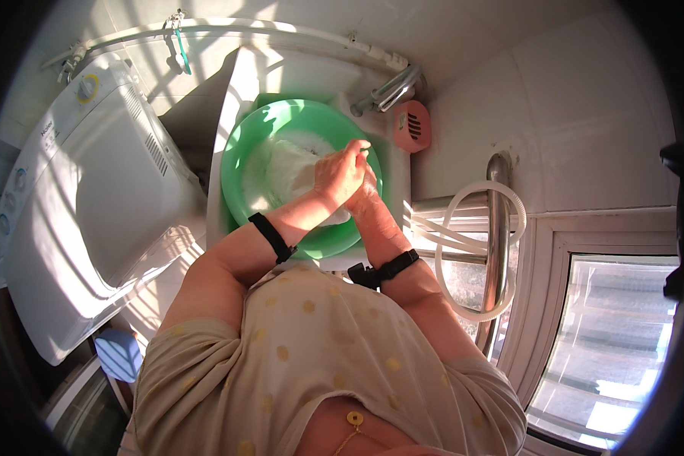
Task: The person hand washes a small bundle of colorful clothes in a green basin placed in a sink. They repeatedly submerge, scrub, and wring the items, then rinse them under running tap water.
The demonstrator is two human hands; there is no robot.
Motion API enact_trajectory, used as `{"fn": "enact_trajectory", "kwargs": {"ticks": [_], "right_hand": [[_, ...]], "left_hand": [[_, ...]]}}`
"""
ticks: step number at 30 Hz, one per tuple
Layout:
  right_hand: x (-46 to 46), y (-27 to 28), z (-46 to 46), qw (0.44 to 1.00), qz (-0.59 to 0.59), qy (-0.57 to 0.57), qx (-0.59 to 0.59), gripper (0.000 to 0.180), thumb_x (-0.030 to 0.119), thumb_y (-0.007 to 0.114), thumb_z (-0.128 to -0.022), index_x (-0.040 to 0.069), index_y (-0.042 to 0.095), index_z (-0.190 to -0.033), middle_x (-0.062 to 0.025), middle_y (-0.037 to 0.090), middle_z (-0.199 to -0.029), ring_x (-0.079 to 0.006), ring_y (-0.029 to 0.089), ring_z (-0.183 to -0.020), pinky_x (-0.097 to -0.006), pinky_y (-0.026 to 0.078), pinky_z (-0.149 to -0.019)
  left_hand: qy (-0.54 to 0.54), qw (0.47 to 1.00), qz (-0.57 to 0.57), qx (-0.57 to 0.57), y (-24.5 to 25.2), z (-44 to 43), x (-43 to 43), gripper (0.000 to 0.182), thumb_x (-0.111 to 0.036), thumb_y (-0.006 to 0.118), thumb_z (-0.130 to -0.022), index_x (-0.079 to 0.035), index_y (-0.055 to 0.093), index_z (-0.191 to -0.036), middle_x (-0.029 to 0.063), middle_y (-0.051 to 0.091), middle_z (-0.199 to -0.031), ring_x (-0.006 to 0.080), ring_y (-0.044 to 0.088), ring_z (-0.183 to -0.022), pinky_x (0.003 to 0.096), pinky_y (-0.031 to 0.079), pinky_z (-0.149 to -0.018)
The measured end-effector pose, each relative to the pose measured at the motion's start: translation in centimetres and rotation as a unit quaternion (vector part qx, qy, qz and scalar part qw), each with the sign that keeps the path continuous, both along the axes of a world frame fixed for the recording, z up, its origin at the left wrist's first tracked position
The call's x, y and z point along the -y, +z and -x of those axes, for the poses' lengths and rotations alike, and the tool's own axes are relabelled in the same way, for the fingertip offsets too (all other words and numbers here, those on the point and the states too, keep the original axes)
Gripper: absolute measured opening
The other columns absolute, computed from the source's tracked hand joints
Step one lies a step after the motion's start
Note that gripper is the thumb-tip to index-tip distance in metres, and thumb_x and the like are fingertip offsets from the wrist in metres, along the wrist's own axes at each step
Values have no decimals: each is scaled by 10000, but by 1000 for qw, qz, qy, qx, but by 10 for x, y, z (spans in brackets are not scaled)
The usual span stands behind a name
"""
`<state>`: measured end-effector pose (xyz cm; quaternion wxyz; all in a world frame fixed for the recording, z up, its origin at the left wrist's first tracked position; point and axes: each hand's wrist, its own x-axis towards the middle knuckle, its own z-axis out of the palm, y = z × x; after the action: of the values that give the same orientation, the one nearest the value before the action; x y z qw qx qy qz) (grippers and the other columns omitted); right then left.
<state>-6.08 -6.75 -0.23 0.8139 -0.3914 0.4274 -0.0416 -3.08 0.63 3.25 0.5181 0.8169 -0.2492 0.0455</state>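
A round green plastic basin point(239, 194) stands in a white sink. Inside it is a wet white cloth point(290, 165) amid suds and water. My left hand point(341, 174) and my right hand point(367, 185) are pressed together above the basin's right side; which arm belongs to which side is clear only from the forearms. The fingers overlap, and whether anything is between the palms is hidden. White material shows just below the wrists. Both forearms wear a black strap.
A white washing machine point(131, 199) stands at left. A metal faucet point(387, 94) and a pink soap holder point(412, 126) sit at the sink's upper right. A pale hose point(447, 222) loops over a metal rail point(497, 228) at right, beside a window. A blue box-like object point(118, 354) lies lower left.
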Motion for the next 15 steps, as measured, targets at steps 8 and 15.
{"fn": "enact_trajectory", "kwargs": {"ticks": [8,15], "right_hand": [[-4,-1,9,999,-16,34,26,403,403,578,-884,55,576,-1088,-83,619,-1053,-242,591,-955,-424,456,-896],[67,46,32,991,84,15,105,379,460,654,-831,95,571,-896,-21,583,-818,-147,567,-750,-296,469,-713]], "left_hand": [[-47,990,38,-130,-60,-62,-5,406,-445,413,-951,-111,599,-1090,169,655,-943,295,628,-885,368,483,-796],[-343,866,-33,-362,-101,-90,-78,394,-397,573,-904,-8,632,-911,24,597,-853,96,509,-830,254,411,-749]]}}
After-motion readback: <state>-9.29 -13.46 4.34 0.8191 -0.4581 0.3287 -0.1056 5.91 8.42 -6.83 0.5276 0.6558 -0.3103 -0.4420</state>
